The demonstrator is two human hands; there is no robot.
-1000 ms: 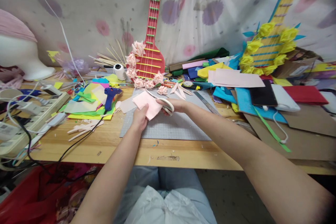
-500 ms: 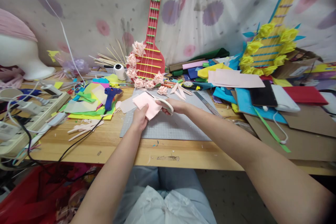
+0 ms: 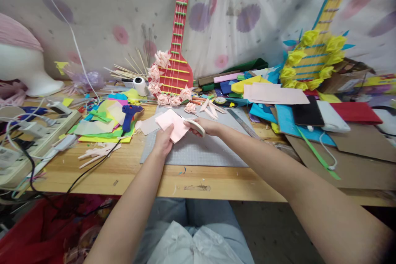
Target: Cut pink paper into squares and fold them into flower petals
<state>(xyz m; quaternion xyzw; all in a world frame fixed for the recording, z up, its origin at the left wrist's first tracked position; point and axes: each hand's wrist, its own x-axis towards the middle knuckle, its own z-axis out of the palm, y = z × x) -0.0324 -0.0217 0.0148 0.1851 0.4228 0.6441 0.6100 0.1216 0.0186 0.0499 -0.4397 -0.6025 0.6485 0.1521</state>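
My left hand [image 3: 163,140] pinches a pale pink square of paper [image 3: 173,124] above the grey cutting mat [image 3: 204,156]. In my right hand [image 3: 206,126] is a pair of scissors [image 3: 195,125] with whitish handles. Its blades are at the upper right edge of the paper, mostly hidden by it. Just beyond the paper, a folded pink paper flower [image 3: 189,108] and several pointed pink pieces [image 3: 212,109] lie on the mat. Behind them stands a red paper lute [image 3: 176,70] with pink flowers around its body.
A blue glue gun [image 3: 128,117] rests on coloured paper scraps at left, its black cord crossing the table. A power strip [image 3: 40,144] is further left. A metal ruler [image 3: 241,122], stacked pink sheets [image 3: 276,93] and a yellow lute [image 3: 315,60] are on the right.
The scissor blades have moved further behind the pink paper and show less. Both hands stay nearly in place; the whole view has shifted slightly.
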